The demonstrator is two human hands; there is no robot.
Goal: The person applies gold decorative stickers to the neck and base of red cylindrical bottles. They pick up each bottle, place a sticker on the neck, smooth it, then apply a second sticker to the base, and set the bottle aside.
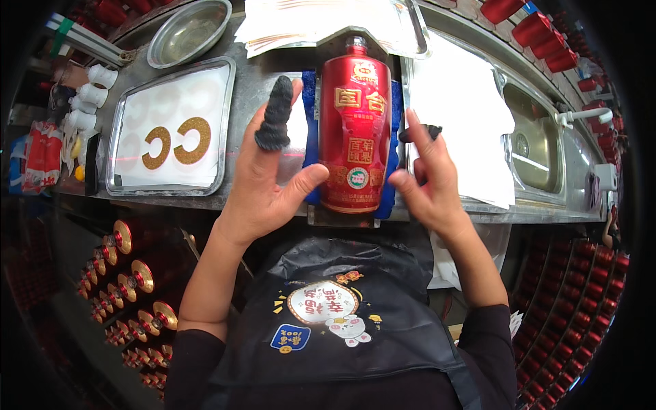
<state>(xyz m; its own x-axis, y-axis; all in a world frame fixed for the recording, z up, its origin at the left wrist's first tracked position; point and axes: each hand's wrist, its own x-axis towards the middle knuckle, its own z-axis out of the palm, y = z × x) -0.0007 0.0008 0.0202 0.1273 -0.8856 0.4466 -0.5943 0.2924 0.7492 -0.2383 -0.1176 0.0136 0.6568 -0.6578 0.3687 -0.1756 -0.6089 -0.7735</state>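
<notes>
A glossy red bottle (355,130) with gold lettering and a small round green-and-white sticker lies on its back, its neck pointing away from me. Blue padding (393,171) shows along both its sides. My left hand (263,195) is beside the bottle's left side, fingers stretched out, thumb tip close to the glass; I cannot tell if it touches. Past the right side, my right hand (434,181) has its fingers apart and holds nothing. Black ribbed covers (275,119) sit on some fingers of both hands.
Left stands a metal tray (229,116) with gold C-shaped pieces (206,133) on a white sheet. Beyond it is a metal bowl (154,51). White sheets (458,130) lie right, before a sink (564,160) with a faucet (588,116). Racked red bottles (142,275) fill both lower sides.
</notes>
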